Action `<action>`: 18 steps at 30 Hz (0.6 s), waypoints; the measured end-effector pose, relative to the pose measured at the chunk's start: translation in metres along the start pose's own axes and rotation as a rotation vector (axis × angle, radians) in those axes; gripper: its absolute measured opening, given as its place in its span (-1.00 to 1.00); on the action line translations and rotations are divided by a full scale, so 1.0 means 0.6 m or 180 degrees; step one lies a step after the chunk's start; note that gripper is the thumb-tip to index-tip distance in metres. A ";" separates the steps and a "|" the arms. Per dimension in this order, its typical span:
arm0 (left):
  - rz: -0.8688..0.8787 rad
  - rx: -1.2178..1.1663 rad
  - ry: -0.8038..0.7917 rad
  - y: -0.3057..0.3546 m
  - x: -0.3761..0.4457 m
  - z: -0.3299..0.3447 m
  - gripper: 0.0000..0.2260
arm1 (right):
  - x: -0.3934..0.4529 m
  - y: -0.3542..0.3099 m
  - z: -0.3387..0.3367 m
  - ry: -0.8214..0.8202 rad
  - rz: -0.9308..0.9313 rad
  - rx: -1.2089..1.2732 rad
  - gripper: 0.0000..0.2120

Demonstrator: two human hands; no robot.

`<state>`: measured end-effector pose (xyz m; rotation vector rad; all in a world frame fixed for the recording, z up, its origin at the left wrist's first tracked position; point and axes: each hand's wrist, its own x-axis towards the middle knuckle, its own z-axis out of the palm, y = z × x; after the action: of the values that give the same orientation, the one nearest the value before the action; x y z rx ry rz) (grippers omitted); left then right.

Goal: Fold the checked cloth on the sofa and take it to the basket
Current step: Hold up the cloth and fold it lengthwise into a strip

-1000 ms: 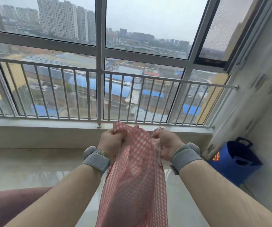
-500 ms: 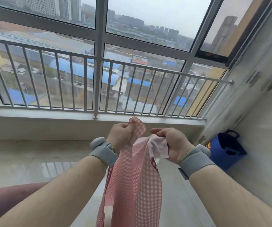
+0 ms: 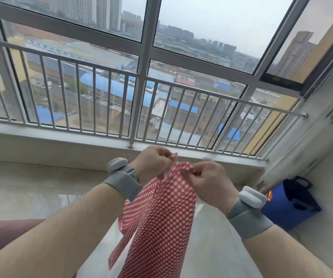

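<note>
Since half a second ago both hands have dropped a little and drawn close, and the pale underside that showed by my right fingers has turned out of sight, so only red check faces me at the top. My left hand (image 3: 152, 164) pinches one corner of the checked cloth (image 3: 161, 219) between thumb and curled fingers; my right hand (image 3: 205, 180) pinches the top edge just beside it, fingers curled too. The two pinches sit near each other, not touching, the left one slightly farther and higher.

From there the cloth hangs straight down between my forearms, its long axis vertical, with a loose flap trailing off to the lower left. It touches nothing I can see; its bottom runs out of view. So the next fold, as I judge it, depends on finding the low end, which lies directly beneath both hands and about equally near to each.

The basket (image 3: 290, 203), blue with dark handles, stands on the floor (image 3: 31, 193) to my right, against the wall (image 3: 330, 177) in the corner, nearer my right hand and well apart from the cloth. A strip of the sofa (image 3: 5, 231) shows at the near left. Beyond my hands runs the window ledge (image 3: 61, 143) with its railing (image 3: 101, 93) and the big window.
</note>
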<state>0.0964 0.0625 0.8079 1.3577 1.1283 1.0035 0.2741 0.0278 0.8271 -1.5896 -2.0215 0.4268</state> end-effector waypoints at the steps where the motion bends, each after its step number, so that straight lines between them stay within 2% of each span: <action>1: -0.0019 -0.0123 -0.0035 0.003 -0.004 0.000 -0.87 | 0.000 0.001 -0.003 0.0010 -0.0189 -0.0014 -0.62; 4: -0.0020 -0.0407 -0.0145 0.008 -0.018 0.005 -0.84 | -0.001 0.009 -0.008 -0.0217 -0.0607 0.0561 -0.70; 7: -0.0017 -0.0491 -0.0099 0.010 -0.033 0.011 -0.88 | -0.006 0.018 -0.008 -0.0485 -0.0495 0.1349 -0.73; 10: 0.0097 -0.0632 -0.0046 0.009 -0.048 0.020 -0.93 | -0.013 0.025 0.001 -0.0467 -0.0455 0.1433 -0.79; 13: 0.0248 -0.0621 0.0132 0.008 -0.066 0.039 -0.85 | -0.026 0.033 0.004 -0.0484 -0.0515 0.1551 -0.81; 16: 0.0144 -0.0628 0.0135 0.007 -0.081 0.052 -0.75 | -0.041 0.039 0.008 -0.0476 -0.0551 0.1685 -0.89; 18: 0.0031 -0.0557 0.0079 0.007 -0.092 0.057 -0.74 | -0.050 0.043 0.008 -0.0399 -0.0521 0.1857 -0.85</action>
<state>0.1193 0.0015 0.8102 1.2147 1.0279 1.1022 0.2972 0.0061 0.8030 -1.0545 -1.8596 0.9674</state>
